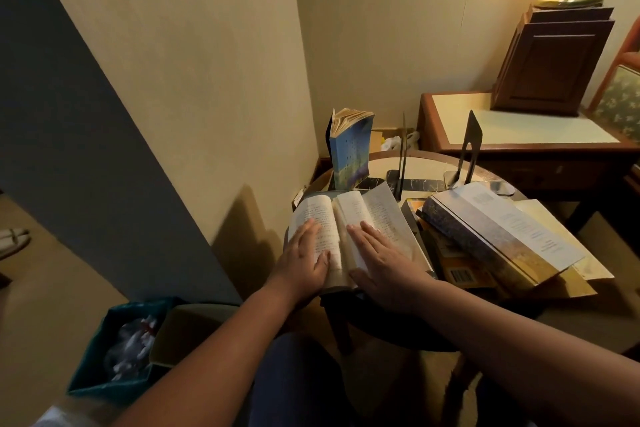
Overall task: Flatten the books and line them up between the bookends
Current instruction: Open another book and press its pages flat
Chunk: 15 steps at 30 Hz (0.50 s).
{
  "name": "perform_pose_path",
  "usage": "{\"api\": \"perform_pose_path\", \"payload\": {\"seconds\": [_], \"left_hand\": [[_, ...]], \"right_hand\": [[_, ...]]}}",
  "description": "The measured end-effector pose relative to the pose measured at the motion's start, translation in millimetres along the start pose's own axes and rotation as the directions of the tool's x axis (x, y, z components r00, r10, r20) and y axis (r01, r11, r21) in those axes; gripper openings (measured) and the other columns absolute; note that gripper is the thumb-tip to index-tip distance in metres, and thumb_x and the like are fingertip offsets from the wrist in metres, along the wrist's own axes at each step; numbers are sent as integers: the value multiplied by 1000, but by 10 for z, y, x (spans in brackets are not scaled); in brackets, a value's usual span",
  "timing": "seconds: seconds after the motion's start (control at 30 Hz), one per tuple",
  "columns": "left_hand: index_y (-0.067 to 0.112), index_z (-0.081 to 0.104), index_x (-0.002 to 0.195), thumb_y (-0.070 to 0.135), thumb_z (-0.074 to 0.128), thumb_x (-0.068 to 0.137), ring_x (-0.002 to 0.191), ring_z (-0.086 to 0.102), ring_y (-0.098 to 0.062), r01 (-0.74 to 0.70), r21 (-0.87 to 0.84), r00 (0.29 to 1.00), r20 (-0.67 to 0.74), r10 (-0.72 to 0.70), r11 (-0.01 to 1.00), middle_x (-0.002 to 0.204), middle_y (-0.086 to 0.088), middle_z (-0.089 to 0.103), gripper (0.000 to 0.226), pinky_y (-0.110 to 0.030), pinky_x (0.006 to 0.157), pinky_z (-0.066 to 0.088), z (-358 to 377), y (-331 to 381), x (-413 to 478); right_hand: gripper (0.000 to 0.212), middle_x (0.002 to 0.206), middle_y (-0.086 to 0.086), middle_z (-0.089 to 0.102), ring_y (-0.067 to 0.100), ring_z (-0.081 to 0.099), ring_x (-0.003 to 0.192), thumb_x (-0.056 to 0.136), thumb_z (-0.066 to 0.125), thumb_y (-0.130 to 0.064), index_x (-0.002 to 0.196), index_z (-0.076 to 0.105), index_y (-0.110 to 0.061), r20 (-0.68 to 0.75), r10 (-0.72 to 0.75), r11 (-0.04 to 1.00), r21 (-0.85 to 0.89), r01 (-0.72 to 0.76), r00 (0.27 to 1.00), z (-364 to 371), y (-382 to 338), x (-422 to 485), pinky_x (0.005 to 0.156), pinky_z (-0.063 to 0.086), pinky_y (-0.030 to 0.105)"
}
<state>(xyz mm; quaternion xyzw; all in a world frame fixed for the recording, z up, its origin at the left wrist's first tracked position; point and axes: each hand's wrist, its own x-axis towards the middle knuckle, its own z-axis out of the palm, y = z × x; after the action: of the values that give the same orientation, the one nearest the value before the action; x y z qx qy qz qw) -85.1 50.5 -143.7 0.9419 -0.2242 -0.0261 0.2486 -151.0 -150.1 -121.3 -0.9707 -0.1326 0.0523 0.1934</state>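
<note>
An open book (377,215) lies face up at the near left of a small round table (429,158). My left hand (304,258) presses flat on its left page, fingers spread. My right hand (384,260) presses flat on the right page. One leaf stands up at the book's far right. A blue paperback (349,152) stands upright with fanned pages at the table's far left. Two dark metal bookends, one thin (401,156) and one angled (467,149), stand at the back with a gap between them. A pile of books (498,239) lies at the right, the top one open face down.
A wooden side table (519,128) with a dark wooden box (550,59) and a brass lamp base (571,0) stands behind on the right. A teal bin (104,364) with white scraps and a cardboard box (183,329) sit on the floor at left. The wall corner is close behind the table.
</note>
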Motion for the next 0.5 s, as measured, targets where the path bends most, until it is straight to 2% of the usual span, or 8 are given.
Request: {"api": "perform_pose_path", "payload": {"seconds": [0.07, 0.13, 0.3, 0.4, 0.5], "left_hand": [[18, 5, 155, 36, 34, 102, 150, -1, -18, 3, 24, 998, 56, -5, 1000, 163, -1, 0, 64, -40, 120, 9, -10, 21, 35], [17, -3, 155, 35, 30, 103, 149, -10, -15, 18, 24, 993, 117, -21, 1000, 163, 1, -11, 65, -39, 120, 1, -41, 56, 97], [18, -12, 154, 40, 24, 103, 149, -13, -17, 116, -13, 976, 187, -111, 993, 161, 3, -20, 66, -44, 121, 2, -90, 74, 447], [18, -12, 154, 46, 22, 102, 149, -11, -16, 183, -47, 967, 190, -171, 982, 162, 1, -18, 68, -44, 121, 2, -91, 48, 726], [19, -10, 154, 48, 22, 101, 149, -10, -18, 255, -97, 954, 188, -234, 962, 163, 1, -13, 68, -46, 120, 2, -81, 68, 960]], "right_hand": [[73, 165, -8, -8, 5, -25, 139, 102, 41, -47, 158, -2, -26, 15, -13, 999, -51, 14, 1000, 8, 14, 20, 111, -16, 30], [71, 165, -7, -5, 5, -24, 140, 102, 40, -49, 159, 3, -28, -1, -8, 999, -48, 8, 1000, 37, 29, 27, 110, -17, 30], [68, 166, -7, 0, 5, -21, 142, 101, 40, -49, 159, 9, -29, -34, -11, 999, -44, 9, 999, 116, 103, 59, 110, -17, 28], [79, 166, -6, 0, 6, -24, 141, 91, 22, -68, 158, 10, -28, -1, -25, 998, -60, 25, 1000, 140, 150, 97, 105, -23, 22], [100, 166, -4, -1, 8, -25, 141, 72, 1, -78, 158, 11, -27, 0, -26, 999, -24, 26, 1000, 164, 175, 104, 110, -21, 27]]}}
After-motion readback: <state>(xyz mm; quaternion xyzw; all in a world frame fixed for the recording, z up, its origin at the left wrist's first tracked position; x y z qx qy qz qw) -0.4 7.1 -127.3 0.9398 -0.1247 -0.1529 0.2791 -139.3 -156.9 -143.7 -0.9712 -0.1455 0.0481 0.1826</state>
